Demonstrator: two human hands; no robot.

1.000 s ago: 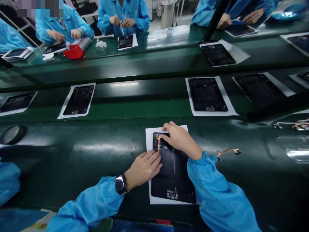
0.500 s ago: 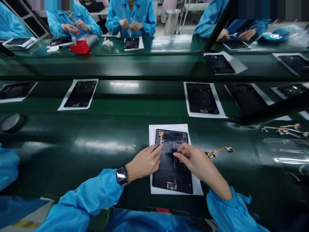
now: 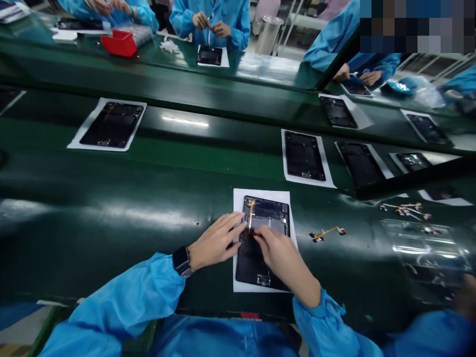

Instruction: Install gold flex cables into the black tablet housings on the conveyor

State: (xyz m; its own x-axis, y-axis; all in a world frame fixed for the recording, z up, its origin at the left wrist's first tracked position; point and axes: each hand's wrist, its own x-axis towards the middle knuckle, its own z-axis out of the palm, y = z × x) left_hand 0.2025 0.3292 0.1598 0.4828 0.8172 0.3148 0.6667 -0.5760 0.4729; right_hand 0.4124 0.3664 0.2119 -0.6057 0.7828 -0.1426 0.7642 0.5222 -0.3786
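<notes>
In front of me a black tablet housing (image 3: 256, 265) lies on a white sheet (image 3: 238, 198), its inner side facing up. An orange flex cable (image 3: 251, 214) runs down the housing's upper left part. My right hand (image 3: 280, 250) pinches at this cable's lower end, over the middle of the housing; the fingertips partly hide it. My left hand (image 3: 219, 238) reaches in from the left with its fingers stretched and apart. Its fingertips are at the housing's left edge, close to the cable's lower end. A second flex cable (image 3: 329, 233) rests on the green table, right of my right hand.
More tablet housings lie on white sheets along the far strip, one at left (image 3: 111, 124), another at right (image 3: 305, 156). To the right are a pile of flex cables (image 3: 407, 210) and a clear plastic tray (image 3: 427, 248). Co-workers in blue sleeves (image 3: 230, 29) work opposite.
My right hand has moved left across the housing to the lower end of the orange cable. More of that cable shows now. My left fingers have spread apart, and the camera view has tilted.
</notes>
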